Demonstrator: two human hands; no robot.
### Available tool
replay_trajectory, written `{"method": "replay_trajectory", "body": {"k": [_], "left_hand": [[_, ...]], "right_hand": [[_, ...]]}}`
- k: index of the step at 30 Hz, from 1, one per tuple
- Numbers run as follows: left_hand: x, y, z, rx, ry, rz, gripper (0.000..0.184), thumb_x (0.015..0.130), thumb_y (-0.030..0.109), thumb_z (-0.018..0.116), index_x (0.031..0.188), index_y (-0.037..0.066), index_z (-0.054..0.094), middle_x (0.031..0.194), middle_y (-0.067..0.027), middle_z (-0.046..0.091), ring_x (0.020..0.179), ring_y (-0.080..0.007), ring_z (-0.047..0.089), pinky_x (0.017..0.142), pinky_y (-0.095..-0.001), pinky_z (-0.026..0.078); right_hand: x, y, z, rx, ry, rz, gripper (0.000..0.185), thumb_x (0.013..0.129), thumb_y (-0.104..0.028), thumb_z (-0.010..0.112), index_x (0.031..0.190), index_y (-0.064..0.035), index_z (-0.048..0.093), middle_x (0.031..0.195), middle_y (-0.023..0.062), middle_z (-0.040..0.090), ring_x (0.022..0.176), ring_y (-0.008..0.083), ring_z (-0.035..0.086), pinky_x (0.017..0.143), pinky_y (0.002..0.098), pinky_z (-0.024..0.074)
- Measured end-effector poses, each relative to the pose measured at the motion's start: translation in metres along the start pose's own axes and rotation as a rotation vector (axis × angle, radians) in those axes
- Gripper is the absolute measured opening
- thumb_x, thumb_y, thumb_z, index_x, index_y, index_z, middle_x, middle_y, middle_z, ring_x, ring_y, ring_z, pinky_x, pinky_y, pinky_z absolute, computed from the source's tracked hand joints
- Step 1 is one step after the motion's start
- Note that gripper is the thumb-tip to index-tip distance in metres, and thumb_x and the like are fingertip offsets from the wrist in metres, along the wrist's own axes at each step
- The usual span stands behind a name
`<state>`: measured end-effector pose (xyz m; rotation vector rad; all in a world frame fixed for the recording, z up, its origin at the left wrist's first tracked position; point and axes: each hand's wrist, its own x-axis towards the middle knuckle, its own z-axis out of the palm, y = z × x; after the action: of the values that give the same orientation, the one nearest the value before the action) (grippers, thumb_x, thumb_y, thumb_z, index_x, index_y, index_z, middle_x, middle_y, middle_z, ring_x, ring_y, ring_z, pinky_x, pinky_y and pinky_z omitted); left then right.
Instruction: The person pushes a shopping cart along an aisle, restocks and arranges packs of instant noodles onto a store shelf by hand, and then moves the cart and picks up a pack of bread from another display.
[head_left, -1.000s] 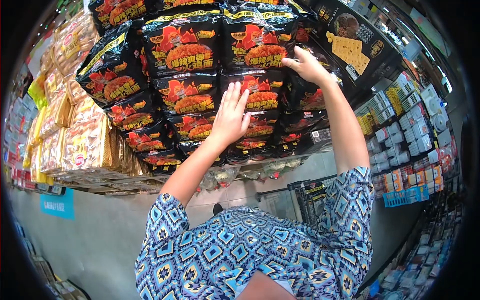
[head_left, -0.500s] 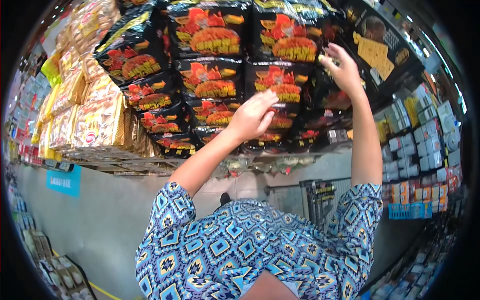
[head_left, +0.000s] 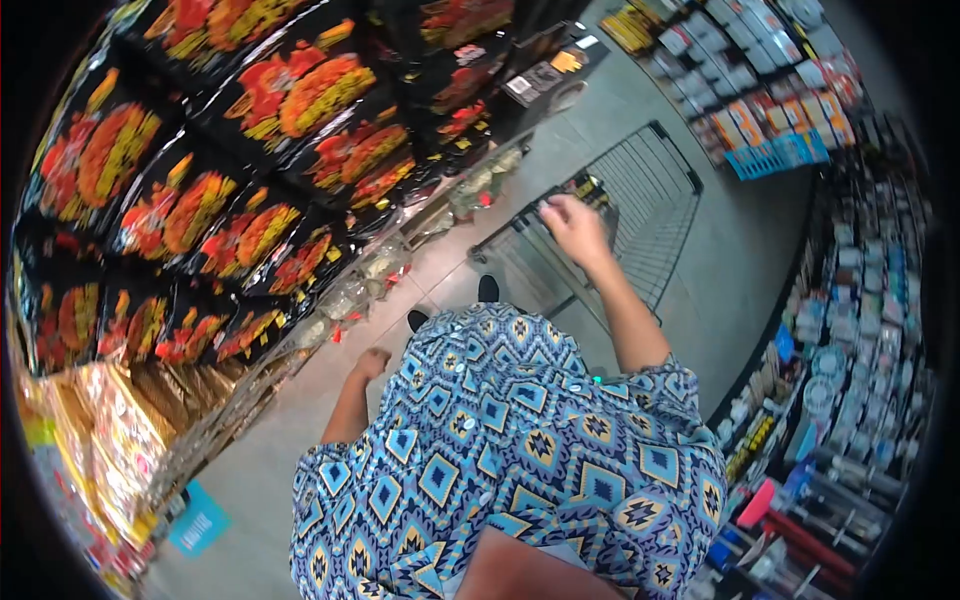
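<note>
My left hand (head_left: 374,362) hangs low beside my body, near the lower edge of the display shelf. It looks loosely curled, small and somewhat blurred, and I see nothing in it. My right hand (head_left: 577,232) is in the air above the near end of a wire shopping cart (head_left: 640,200). Its fingers are bent and a little apart, with nothing visible between them. Dark packages (head_left: 590,190) show in the cart just behind the fingers. To my left, black snack bags (head_left: 300,90) with red and orange print stand stacked on the display, apart from both hands.
Gold-wrapped packs (head_left: 120,420) lie at the lower left, near a blue sign (head_left: 200,518). Clear bags (head_left: 385,270) hang along the shelf's lower edge. A blue basket (head_left: 778,156) and crowded shelves (head_left: 840,370) line the right side. Grey floor (head_left: 690,290) runs between.
Both hands have come away from the black snack bags. My left hand dropped to my side, and my right hand moved over the cart. The view has turned to the right.
</note>
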<state>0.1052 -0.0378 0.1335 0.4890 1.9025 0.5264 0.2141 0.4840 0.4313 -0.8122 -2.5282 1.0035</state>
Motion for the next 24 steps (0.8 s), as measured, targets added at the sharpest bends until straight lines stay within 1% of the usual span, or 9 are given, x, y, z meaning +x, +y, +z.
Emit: {"method": "replay_trajectory", "body": {"k": [1,2,4,7,9,13,16,19,24], "left_hand": [[0.009,-0.029,0.01,0.04,-0.085,-0.021,0.04,0.094,0.034,0.058,0.111,-0.002,0.065,0.099,-0.0185,0.07,0.078,-0.0298,0.068,0.066,-0.0413,0.055],[0.005,-0.027,0.014,0.057,-0.098,-0.005,0.04,0.094,0.034,0.058,0.111,-0.002,0.065,0.099,-0.0185,0.07,0.078,-0.0298,0.068,0.066,-0.0413,0.055],[-0.014,-0.019,0.014,-0.603,0.139,-0.43,0.036,0.094,0.033,0.058,0.11,0.0,0.064,0.091,-0.0118,0.068,0.064,-0.0208,0.065,0.053,-0.0332,0.052],[-0.031,0.022,-0.014,-0.665,0.233,-0.441,0.032,0.095,0.03,0.057,0.108,0.001,0.063,0.086,-0.0096,0.066,0.062,-0.0186,0.063,0.051,-0.0306,0.05],[-0.018,0.027,-0.027,-0.669,0.247,-0.392,0.029,0.095,0.028,0.056,0.107,0.002,0.063,0.085,-0.0089,0.066,0.064,-0.0174,0.063,0.052,-0.0302,0.049],[-0.008,0.055,-0.049,-0.639,0.269,-0.258,0.025,0.097,0.024,0.053,0.106,0.003,0.063,0.085,-0.0083,0.065,0.067,-0.0163,0.063,0.052,-0.0289,0.047],[0.003,0.066,-0.052,-0.585,0.241,-0.201,0.024,0.098,0.023,0.051,0.106,0.003,0.063,0.084,-0.0078,0.065,0.066,-0.0159,0.063,0.052,-0.0278,0.046],[0.007,0.065,-0.045,-0.576,0.222,-0.194,0.024,0.098,0.023,0.052,0.105,0.004,0.064,0.084,-0.0069,0.066,0.067,-0.0155,0.063,0.052,-0.0271,0.046],[0.003,0.057,-0.035,-0.489,0.138,-0.239,0.025,0.099,0.028,0.054,0.106,0.005,0.064,0.084,-0.006,0.066,0.066,-0.0156,0.063,0.052,-0.0275,0.047]], "right_hand": [[-0.014,0.017,0.008,-0.04,-0.061,0.062,0.042,0.09,-0.036,0.07,0.111,-0.0002,0.067,0.092,0.0178,0.072,0.084,0.0275,0.071,0.075,0.0376,0.0553],[-0.023,0.033,0.017,-0.078,-0.124,0.117,0.047,0.09,-0.041,0.069,0.113,-0.0006,0.066,0.097,0.0208,0.071,0.087,0.032,0.071,0.078,0.0406,0.0554],[-0.035,0.053,0.032,-0.189,-0.247,0.162,0.063,0.09,-0.057,0.061,0.119,-0.001,0.062,0.104,0.0235,0.07,0.095,0.0385,0.069,0.084,0.0465,0.0535],[-0.042,0.044,0.045,-0.235,-0.285,0.274,0.064,0.091,-0.058,0.058,0.122,-0.0026,0.06,0.1,0.0248,0.07,0.096,0.0427,0.067,0.086,0.0493,0.0523],[-0.039,0.049,0.053,-0.339,-0.225,0.287,0.054,0.09,-0.054,0.06,0.111,-0.005,0.059,0.094,0.0247,0.07,0.09,0.0439,0.067,0.08,0.0531,0.0525],[-0.042,0.054,0.06,-0.328,-0.164,0.241,0.049,0.09,-0.052,0.06,0.105,-0.006,0.059,0.09,0.023,0.071,0.088,0.0437,0.068,0.077,0.054,0.0525],[-0.049,0.047,0.062,-0.321,-0.201,0.237,0.047,0.091,-0.051,0.06,0.105,-0.0062,0.059,0.09,0.0223,0.071,0.087,0.0422,0.068,0.077,0.0533,0.0531],[-0.061,0.039,0.071,-0.375,-0.202,0.187,0.043,0.091,-0.047,0.061,0.103,-0.0061,0.059,0.086,0.0211,0.071,0.079,0.0421,0.069,0.073,0.0516,0.0546],[-0.082,0.024,0.094,-0.338,-0.193,0.19,0.041,0.09,-0.045,0.062,0.1,-0.0058,0.059,0.083,0.0209,0.071,0.077,0.0414,0.069,0.071,0.0516,0.0553]]}}
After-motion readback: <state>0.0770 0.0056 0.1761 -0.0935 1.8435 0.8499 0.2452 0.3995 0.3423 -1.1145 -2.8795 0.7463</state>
